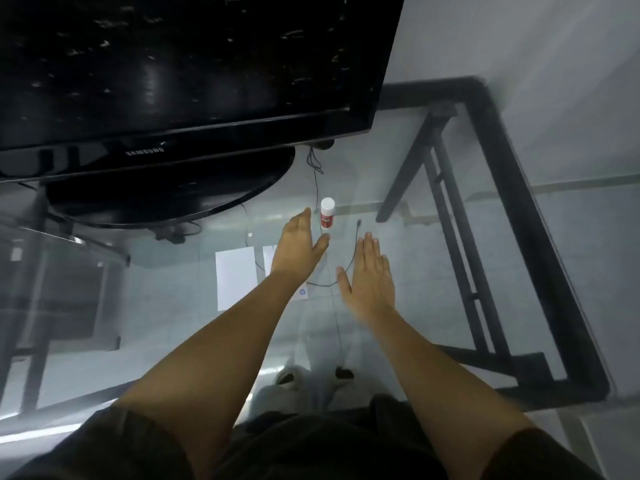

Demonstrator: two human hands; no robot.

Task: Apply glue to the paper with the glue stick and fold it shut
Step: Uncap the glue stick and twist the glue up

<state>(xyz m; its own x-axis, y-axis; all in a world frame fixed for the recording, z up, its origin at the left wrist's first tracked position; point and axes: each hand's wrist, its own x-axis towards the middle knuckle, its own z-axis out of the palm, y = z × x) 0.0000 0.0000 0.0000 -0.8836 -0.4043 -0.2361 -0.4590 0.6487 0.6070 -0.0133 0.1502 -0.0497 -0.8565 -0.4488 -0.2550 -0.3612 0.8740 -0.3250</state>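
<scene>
Head view, left grip spread, empty, glue stick beside

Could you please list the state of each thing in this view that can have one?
glue stick: upright on the glass table, white cap on, not held.
paper: lying flat, not glued shut; a second piece is partly hidden under the left arm.
left hand: open, empty, just short of the glue stick.
right hand: open, fingers spread, empty.
monitor: screen dark.
black cable: loose, end unplugged.
</scene>
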